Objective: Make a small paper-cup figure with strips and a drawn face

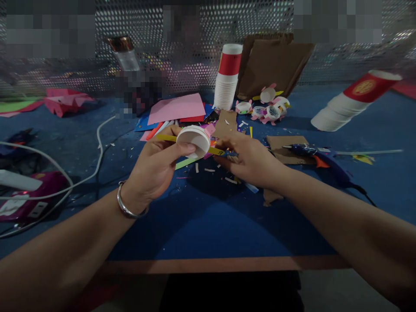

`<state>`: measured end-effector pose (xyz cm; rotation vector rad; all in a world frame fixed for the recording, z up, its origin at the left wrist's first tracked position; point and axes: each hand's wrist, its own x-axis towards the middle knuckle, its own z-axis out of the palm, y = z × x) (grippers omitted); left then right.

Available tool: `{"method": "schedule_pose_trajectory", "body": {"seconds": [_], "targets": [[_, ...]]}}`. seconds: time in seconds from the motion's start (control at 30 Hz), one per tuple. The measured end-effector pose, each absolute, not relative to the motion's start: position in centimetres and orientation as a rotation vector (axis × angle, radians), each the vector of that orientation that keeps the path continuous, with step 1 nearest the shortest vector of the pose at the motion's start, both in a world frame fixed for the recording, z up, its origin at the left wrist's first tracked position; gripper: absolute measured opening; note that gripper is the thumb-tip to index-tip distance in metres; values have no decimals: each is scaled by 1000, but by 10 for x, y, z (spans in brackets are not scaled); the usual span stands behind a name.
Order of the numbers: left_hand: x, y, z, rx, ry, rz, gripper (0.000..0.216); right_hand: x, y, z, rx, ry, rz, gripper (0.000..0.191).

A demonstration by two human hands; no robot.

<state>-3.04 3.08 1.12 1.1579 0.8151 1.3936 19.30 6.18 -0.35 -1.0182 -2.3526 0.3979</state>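
My left hand (156,162) grips a small white paper cup (202,138), with the thumb inside its mouth. A pink paper piece (209,129) is attached at the cup's rim. Yellow paper strips stick out on both sides, and the right strip (216,151) bears dark marks. Close to that strip, my right hand (248,158) is closed around a slim blue pen-like thing (231,153), mostly hidden by the fingers. Paper scraps (209,170) lie on the table beneath both hands.
Stacked paper cups (225,89) stand behind; another stack (352,102) leans at right. Decorated cup pieces (273,112) sit near cardboard (274,65). A blue glue gun (325,158) rests right. Pink paper (175,108) lies behind my left hand. White cables (99,143) cross the left side by a purple power strip (42,190).
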Motion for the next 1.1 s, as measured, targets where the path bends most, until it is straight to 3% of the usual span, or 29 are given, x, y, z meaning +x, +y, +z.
{"method": "schedule_pose_trajectory", "body": {"seconds": [0.37,1.1], "targets": [[-36,37,6,1101,855,1302,15,207,56,5,-952,-2052,838,10],[-36,31,6,1120,818,813,18,209,40,21,-882,-2152,1000,28]]}}
